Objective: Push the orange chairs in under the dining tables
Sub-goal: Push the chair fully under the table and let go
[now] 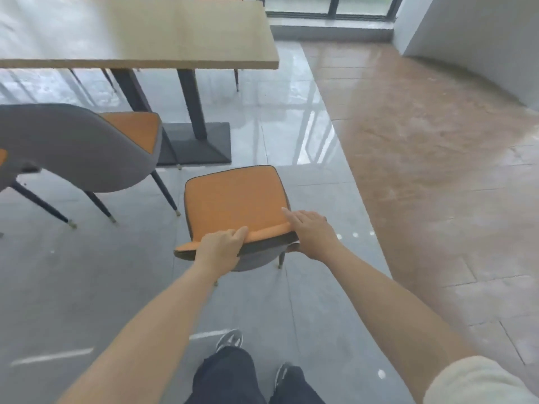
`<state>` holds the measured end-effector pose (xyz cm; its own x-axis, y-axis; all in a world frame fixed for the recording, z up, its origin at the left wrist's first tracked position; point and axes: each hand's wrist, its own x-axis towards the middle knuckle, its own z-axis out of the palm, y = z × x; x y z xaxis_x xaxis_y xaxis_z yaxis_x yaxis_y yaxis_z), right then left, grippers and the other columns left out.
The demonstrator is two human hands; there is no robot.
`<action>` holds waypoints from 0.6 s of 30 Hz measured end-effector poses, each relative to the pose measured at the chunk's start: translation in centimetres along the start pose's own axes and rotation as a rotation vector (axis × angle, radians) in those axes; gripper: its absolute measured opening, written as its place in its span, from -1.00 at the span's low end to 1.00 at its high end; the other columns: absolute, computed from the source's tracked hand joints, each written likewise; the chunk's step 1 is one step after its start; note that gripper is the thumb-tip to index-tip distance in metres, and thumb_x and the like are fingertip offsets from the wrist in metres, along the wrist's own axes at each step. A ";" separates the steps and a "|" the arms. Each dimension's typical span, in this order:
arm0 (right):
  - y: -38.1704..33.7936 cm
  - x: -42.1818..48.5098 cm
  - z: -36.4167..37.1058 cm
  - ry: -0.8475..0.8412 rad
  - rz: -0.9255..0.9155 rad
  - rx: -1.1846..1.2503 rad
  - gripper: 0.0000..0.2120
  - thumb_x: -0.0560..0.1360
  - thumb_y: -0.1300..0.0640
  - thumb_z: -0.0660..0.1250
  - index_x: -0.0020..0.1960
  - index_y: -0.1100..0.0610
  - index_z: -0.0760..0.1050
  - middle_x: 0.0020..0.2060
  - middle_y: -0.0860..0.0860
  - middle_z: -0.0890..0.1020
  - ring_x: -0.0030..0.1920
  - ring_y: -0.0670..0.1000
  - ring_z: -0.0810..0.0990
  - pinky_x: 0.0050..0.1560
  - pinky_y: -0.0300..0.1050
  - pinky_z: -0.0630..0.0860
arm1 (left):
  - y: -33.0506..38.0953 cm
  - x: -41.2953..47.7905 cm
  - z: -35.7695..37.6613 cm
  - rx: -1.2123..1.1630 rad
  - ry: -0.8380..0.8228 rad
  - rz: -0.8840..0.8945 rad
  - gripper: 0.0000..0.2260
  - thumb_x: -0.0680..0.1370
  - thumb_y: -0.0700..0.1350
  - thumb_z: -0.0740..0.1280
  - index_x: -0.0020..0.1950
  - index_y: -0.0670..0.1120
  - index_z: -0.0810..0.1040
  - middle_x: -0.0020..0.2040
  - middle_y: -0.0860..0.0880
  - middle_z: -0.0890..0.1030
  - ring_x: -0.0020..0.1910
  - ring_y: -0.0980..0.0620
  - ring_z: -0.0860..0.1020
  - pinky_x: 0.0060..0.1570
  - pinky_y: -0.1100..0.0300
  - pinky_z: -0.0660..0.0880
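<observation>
Looking down at a big shiny floor [306, 135], grey tile on the left and brownish planks off to the right. Up top left is the light wood bench [145, 33], standing on dark posts with a flat black base plate [201, 144]. Left of centre sits a second chair [73, 147], grey shell with an orange seat, pointed toward those posts, legs on the grey tile. The orange chair [233, 199] is right in the middle, standing on the grey tile out in the open, seat facing the bench but well short of its edge, so nothing of it is tucked under. Both arms are stretched out to its backrest. The left hand [218, 246] grips the top rim toward the left end, fingers curled over the front. The right hand [312, 231] clasps the right end, fingers laid over the top onto the orange side and thumb tucked behind. Down at the bottom, grey shoes [230, 339] poke out from dark trousers, just behind the chair.
</observation>
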<state>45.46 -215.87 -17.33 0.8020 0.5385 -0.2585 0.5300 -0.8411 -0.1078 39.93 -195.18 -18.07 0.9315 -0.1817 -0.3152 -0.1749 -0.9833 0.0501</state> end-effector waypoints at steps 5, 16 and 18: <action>0.3 1.6 0.1 0.178 -0.091 -0.182 -0.63 0.24 0.09 0.55 -0.04 0.17 0.52 -0.19 0.10 0.65 -0.17 0.11 0.63 -0.43 -0.18 0.31 | -1.2 -0.3 1.8 0.042 0.182 -0.050 -0.62 0.16 -0.26 0.58 -0.10 -0.14 0.54 -0.39 -0.05 0.60 -0.50 -0.08 0.56 -0.57 0.20 0.36; 0.7 3.0 0.1 0.461 -0.191 -0.189 -0.71 0.17 0.31 -0.07 -0.57 0.11 0.36 -0.71 -0.03 0.35 -0.60 -0.02 0.07 -0.23 -0.38 -0.28 | -1.8 0.9 2.3 0.043 0.421 0.003 -0.61 -0.10 -0.45 0.45 -0.36 -0.17 0.52 -0.61 -0.04 0.44 -0.71 -0.02 0.39 -0.65 0.34 0.30; 1.0 3.8 -0.2 0.459 -0.176 -0.170 -0.71 0.16 0.30 -0.07 -0.57 0.11 0.37 -0.71 -0.03 0.36 -0.71 -0.01 0.20 -0.23 -0.38 -0.25 | -2.1 1.6 1.8 0.046 0.436 -0.002 -0.61 -0.11 -0.44 0.45 -0.37 -0.16 0.53 -0.62 -0.03 0.44 -0.71 -0.01 0.39 -0.66 0.35 0.29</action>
<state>49.08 -214.63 -18.26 0.7148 0.6697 0.2012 0.6743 -0.7364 0.0554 41.27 -193.44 -20.35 0.9777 -0.1763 0.1145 -0.1780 -0.9840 0.0046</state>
